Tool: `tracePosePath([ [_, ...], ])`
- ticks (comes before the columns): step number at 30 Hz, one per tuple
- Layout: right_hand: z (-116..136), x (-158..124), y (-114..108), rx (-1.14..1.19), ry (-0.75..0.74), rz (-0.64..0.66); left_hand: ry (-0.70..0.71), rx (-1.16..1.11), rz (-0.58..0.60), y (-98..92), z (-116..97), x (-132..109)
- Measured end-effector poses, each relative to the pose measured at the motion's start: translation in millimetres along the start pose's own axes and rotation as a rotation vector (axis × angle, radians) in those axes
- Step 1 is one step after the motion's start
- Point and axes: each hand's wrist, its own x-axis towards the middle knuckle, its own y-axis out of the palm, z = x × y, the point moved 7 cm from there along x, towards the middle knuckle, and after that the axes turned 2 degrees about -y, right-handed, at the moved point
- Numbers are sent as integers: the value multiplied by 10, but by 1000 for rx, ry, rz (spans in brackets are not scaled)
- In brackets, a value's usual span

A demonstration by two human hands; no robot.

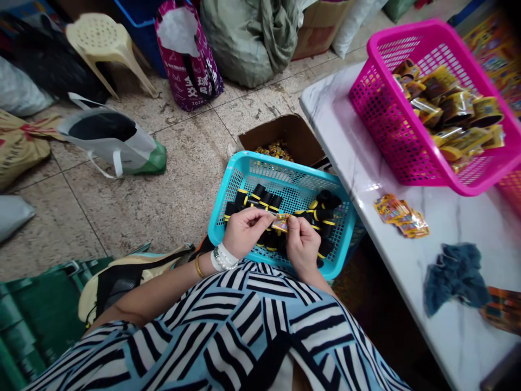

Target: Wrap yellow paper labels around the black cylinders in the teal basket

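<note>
My left hand and my right hand are both closed in a pinch on a small colourful foil packet, held between them over a turquoise basket. The basket rests on my lap and holds several black rolls with yellow bands. My left wrist wears a white bead bracelet and a gold bangle. A striped garment covers my lap below the hands.
A marble table at right carries a pink basket of yellow-wrapped items, a small stack of packets and a blue cloth. A cardboard box stands behind the turquoise basket. Bags and a plastic stool sit on the floor.
</note>
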Motion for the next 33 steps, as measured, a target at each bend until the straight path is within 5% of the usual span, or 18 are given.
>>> tracePosePath([
  [8, 210, -71, 127, -131, -269, 69, 105, 81, 32, 38, 2, 11],
  [14, 214, 222, 186, -187, -214, 336, -139, 14, 32, -114, 319, 5],
  [19, 58, 746, 263, -839, -100, 400, 123, 190, -235, -407, 190, -4],
  [23, -92, 867, 546, -1050, -57, 533, -9, 108, -129, -412, 302, 21],
  [26, -78, 893, 600, -908, -115, 498, -205, -42, -47, -384, 458, 18],
  [29, 45, 900, 427, -572, -163, 398, -382, -234, -52, -375, 590, 12],
  [33, 76, 722, 116, 58, 111, 354, -418, -340, -84, -375, 612, 60],
])
